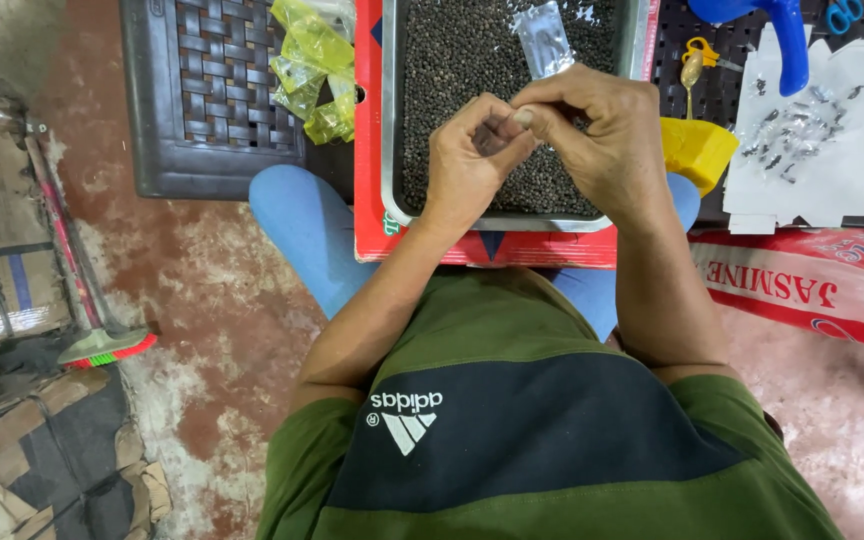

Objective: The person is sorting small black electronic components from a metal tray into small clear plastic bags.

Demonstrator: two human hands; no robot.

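Both hands pinch a tiny clear packet [500, 135] between them, left hand [467, 165] and right hand [602, 130], fingers clamped over the peppercorn tray [389, 120]; its long axis is hidden.

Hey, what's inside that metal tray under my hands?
The metal tray holds a layer of small dark grains and a clear packet. Both hands cover part of it.

A tray [392, 120] of small grains [452, 90] sits at twelve o'clock on a flat box [372, 200] across the person's knees. Both hands meet above it, left hand [467, 165] beside right hand [602, 135]. A crate [202, 100] lies at ten o'clock, filled packets [797, 135] on paper at two, a broom [82, 290] at nine.
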